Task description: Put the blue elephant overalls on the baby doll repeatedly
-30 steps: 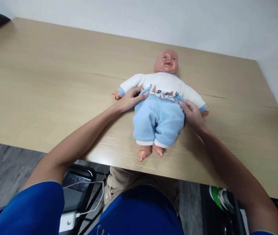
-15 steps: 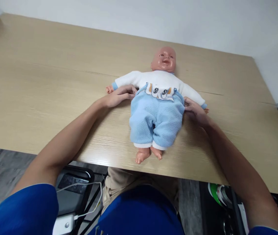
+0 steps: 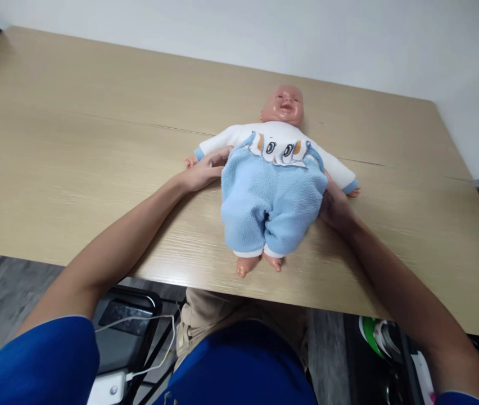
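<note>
A baby doll (image 3: 284, 106) lies on its back on the wooden table, head away from me and bare feet near the front edge. It wears a white long-sleeved top (image 3: 243, 134) and light blue fleece trousers (image 3: 273, 191) with a white animal-face bib at the waist. At the left side of the waist, my left hand (image 3: 206, 170) is closed on the trousers, its fingertips partly hidden by the cloth. My right hand (image 3: 337, 205) grips the trousers on the opposite side, most of its fingers tucked behind the fabric. The cloth bulges out wide between both hands.
The wooden table (image 3: 96, 140) reaches back to a white wall. Below its front edge, at left, are a black chair (image 3: 121, 343) with a dark phone on it and a white charger (image 3: 108, 388) with a cable. A green-and-white round object (image 3: 372, 336) is at lower right.
The trousers have been drawn upward and outward at the waist, and now look wider. My right hand has shifted slightly inward behind the cloth. The doll's feet have moved up slightly.
</note>
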`<state>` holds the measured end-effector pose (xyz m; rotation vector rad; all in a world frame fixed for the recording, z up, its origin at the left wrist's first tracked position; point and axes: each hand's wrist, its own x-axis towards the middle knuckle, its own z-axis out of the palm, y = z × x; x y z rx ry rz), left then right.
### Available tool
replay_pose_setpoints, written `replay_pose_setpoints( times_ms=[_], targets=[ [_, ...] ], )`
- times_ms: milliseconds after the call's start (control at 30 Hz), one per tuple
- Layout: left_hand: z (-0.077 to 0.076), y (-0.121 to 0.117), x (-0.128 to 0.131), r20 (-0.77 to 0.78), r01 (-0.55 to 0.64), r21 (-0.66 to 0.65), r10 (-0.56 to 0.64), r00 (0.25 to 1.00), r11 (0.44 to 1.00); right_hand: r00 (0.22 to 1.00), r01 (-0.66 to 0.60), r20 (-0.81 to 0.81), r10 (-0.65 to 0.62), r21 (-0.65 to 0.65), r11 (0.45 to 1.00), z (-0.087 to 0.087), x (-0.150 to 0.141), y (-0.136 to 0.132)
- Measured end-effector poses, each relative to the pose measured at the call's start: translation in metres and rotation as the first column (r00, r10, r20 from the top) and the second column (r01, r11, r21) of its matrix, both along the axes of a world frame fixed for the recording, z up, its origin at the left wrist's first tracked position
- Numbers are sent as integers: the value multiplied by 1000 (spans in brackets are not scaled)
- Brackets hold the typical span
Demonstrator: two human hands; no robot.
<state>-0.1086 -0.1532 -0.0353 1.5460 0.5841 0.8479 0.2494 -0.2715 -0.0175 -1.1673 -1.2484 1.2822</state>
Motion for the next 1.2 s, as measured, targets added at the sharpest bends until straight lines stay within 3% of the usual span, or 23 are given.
replay_pose_setpoints(
  times_ms=[133, 267, 567, 833, 1033, 1200],
  targets=[
    [-6, -10, 14, 93, -67, -117, 78, 993, 991, 994, 32, -105, -42, -95, 995, 6, -12, -2],
    [3, -20, 18, 140, -51, -185, 77, 987, 981, 981, 62, -169, -98, -207, 976, 7, -19, -3],
    [12, -22, 20, 161, -8, -250, 49, 986, 968, 978, 48, -189, -84, -191, 980, 11, -27, -6],
    [7, -16, 27, 173, -27, -208, 63, 983, 978, 987, 64, -143, -76, -85, 994, 13, -26, -4],
    [-4, -9, 19, 59, -138, -93, 144, 988, 986, 984, 173, 13, -176, 134, 976, 2, -14, 3],
    [12, -10, 10, -38, -114, 90, 118, 992, 989, 984, 131, 88, -157, 251, 959, 2, 1, 1]
  ],
)
